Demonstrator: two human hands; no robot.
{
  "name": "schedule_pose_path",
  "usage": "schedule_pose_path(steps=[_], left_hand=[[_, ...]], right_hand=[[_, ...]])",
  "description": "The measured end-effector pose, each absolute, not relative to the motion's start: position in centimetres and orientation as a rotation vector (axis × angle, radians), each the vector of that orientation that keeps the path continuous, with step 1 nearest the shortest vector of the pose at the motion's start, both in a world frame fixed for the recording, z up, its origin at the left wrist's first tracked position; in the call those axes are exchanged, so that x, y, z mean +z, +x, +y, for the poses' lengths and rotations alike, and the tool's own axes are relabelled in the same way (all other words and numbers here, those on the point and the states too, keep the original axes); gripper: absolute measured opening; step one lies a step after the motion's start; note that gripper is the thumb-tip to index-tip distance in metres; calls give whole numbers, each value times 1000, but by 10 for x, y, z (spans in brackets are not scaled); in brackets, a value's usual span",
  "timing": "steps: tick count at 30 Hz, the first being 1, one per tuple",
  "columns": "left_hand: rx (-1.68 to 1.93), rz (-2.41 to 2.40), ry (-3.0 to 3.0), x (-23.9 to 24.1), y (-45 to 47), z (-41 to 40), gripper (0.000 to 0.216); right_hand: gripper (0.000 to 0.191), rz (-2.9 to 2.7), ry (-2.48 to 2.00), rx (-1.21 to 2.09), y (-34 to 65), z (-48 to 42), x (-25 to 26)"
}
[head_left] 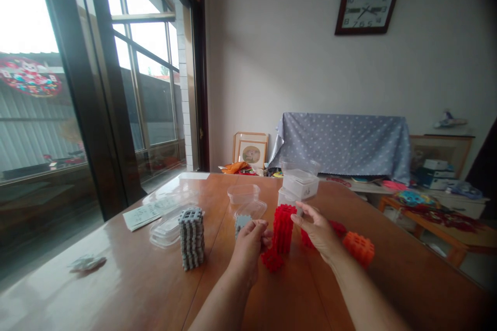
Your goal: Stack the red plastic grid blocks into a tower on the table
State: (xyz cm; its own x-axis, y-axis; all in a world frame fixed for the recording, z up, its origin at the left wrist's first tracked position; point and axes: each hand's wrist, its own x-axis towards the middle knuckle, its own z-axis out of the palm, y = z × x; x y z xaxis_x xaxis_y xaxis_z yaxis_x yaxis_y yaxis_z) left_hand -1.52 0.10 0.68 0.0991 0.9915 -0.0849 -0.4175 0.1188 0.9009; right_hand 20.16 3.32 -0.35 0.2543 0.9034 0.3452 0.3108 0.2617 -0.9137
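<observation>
red tower point(283, 228) of stacked interlocking tiles stands upright on the wooden table point(116, 279), just in front of the person, between both hands. the left hand point(251, 240) is curled at its near left side, fingers bent inward near the base; whether it pinches a piece i cannot tell. the right hand point(318, 230) is open, fingers spread loosely, fingertips just beside the top of the stack on its right. to handle this well, i judge one hand should steady the base while the other presses down squarely, since the column looks narrow and could tip. its tiles are bright red with notched edges, aligned fairly evenly. a loose red piece point(272, 259) lies at its near foot, an orange block point(359, 248) sits to the right, and a grey tower point(191, 237) stands to the left.
</observation>
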Motion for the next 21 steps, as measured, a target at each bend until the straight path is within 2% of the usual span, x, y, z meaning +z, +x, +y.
schedule_pose_path(steps=[3, 8, 12, 15, 18, 21], left_hand=[[1252, 893, 855, 7, -15, 1, 33], [1279, 899, 857, 9, -15, 1, 29], [1311, 906, 885, 10, -15, 0, 29], [1310, 911, 896, 11, -15, -1, 29], [1309, 912, 900, 12, -16, -3, 30], [1309, 912, 903, 13, -16, -3, 31]], right_hand=[[73, -1215, -1317, 591, 202, 30, -1], [40, -1341, -1203, 514, 191, -2, 7], [33, -1812, -1275, 651, 163, -30, 6], [29, -2061, -1522, 496, 141, -40, 3], [34, -2212, -1774, 279, 128, -43, 0], [28, -2278, -1856, 189, 123, -45, -1]])
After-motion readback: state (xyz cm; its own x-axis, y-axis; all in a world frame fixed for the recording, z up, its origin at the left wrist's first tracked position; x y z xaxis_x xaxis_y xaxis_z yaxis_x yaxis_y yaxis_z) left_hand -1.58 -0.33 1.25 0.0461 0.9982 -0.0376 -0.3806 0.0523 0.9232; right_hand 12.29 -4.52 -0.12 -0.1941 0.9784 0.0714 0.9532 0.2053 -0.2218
